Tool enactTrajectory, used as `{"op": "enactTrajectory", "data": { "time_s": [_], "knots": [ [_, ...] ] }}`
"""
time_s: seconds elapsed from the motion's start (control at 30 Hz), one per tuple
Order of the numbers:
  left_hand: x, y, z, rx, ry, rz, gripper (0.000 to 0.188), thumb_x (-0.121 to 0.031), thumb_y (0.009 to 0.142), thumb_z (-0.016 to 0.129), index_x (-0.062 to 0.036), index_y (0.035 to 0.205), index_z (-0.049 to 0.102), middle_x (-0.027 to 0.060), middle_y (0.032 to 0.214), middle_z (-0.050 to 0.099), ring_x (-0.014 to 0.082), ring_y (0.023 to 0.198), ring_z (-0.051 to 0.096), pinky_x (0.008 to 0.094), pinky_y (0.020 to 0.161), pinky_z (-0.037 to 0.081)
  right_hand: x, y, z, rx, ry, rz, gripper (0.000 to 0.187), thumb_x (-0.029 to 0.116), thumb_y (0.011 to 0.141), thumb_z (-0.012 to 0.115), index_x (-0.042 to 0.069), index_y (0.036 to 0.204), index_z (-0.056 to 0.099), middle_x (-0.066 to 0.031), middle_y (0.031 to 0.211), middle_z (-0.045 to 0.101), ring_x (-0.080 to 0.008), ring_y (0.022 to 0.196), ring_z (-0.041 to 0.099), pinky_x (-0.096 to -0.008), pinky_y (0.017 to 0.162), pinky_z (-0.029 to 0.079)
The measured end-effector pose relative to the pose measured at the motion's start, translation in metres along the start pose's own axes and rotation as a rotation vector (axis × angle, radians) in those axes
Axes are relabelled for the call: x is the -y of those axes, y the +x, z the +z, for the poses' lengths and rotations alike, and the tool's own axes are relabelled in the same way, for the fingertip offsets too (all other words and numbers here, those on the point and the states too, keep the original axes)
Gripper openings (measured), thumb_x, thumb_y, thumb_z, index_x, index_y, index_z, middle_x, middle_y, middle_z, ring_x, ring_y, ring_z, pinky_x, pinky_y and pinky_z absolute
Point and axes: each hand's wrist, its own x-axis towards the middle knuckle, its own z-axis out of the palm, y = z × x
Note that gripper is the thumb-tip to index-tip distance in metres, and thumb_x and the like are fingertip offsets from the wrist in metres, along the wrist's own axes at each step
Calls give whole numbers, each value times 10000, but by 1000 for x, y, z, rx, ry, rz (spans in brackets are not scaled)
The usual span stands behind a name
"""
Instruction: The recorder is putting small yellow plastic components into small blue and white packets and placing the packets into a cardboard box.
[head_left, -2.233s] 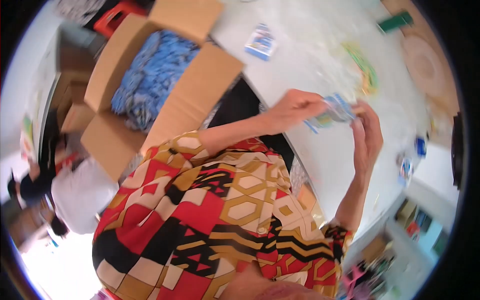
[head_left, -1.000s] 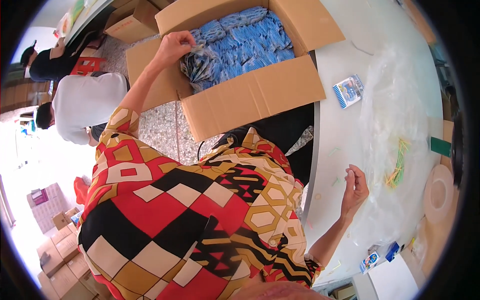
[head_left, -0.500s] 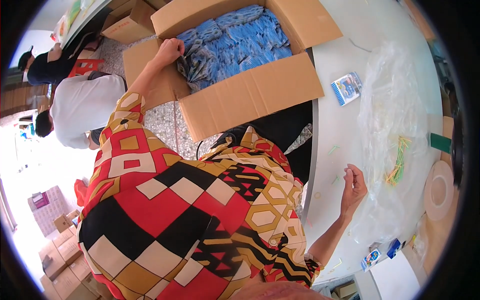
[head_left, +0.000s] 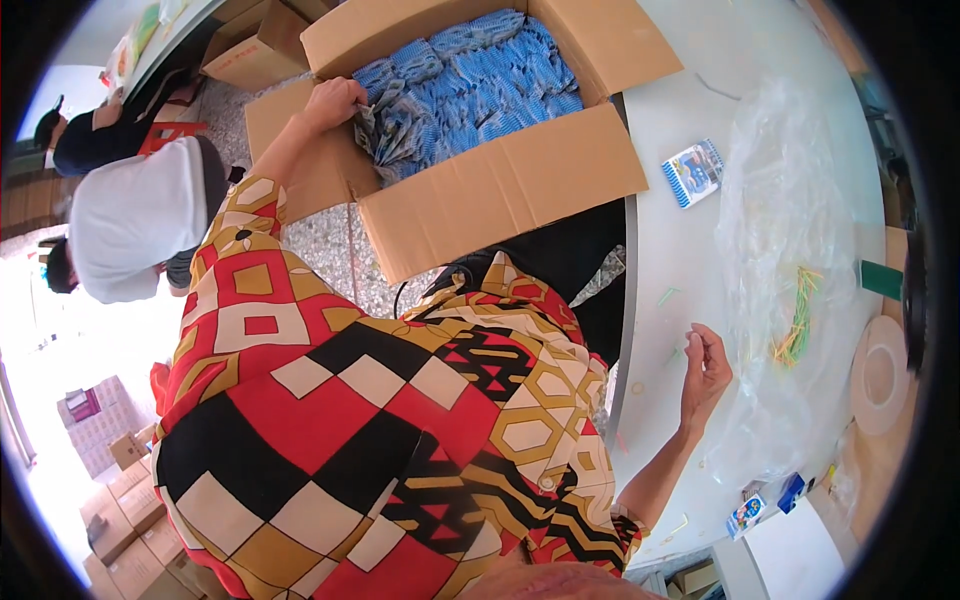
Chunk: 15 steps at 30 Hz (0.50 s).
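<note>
A large open cardboard box (head_left: 500, 195) is packed with rows of blue, ribbed-looking plastic packets (head_left: 490, 75). At its left side, my left hand (head_left: 333, 103) has its fingers closed at the edge of a greyer, crinkled packet (head_left: 390, 130); the fingertips are partly hidden. My right hand (head_left: 706, 370) is held over the white table (head_left: 655, 245), holding nothing, thumb and fingers apart and loosely curled. Near it lie a clear plastic sheet (head_left: 765, 220) and a bundle of green and yellow twist ties (head_left: 797, 318). Loose green ties (head_left: 668, 296) lie beside the hand.
A blue-and-white packet (head_left: 692, 173) lies on the table right of the box. A tape roll (head_left: 880, 377) is at the far right. Two people sit at the left, one in a white shirt (head_left: 140, 220), one in black (head_left: 85, 145). Stacked cartons (head_left: 135, 520) stand lower left.
My left hand has shifted very slightly left at the box edge. My right hand has barely moved. The person in the white shirt has leaned further left.
</note>
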Motion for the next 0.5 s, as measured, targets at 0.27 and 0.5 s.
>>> {"op": "enactTrajectory", "data": {
  "time_s": [0.27,0.5],
  "knots": [
    [-6,0,-14,211,-170,51,267,-119,661,632,-111,924,680,103,934,676,288,915,631,383,778,506,-9,-6,3,3,9,12,147,102,904,576,19,1005,644,-52,864,653,-110,791,588,-242,696,454],
    [-35,2,-28,125,-166,-83,368,-334,681,716,-60,918,647,122,936,661,284,931,626,389,801,495,-6,-6,2,38,9,45,183,130,918,569,5,1034,635,-48,874,625,-110,825,572,-243,737,463]
  ]
}}
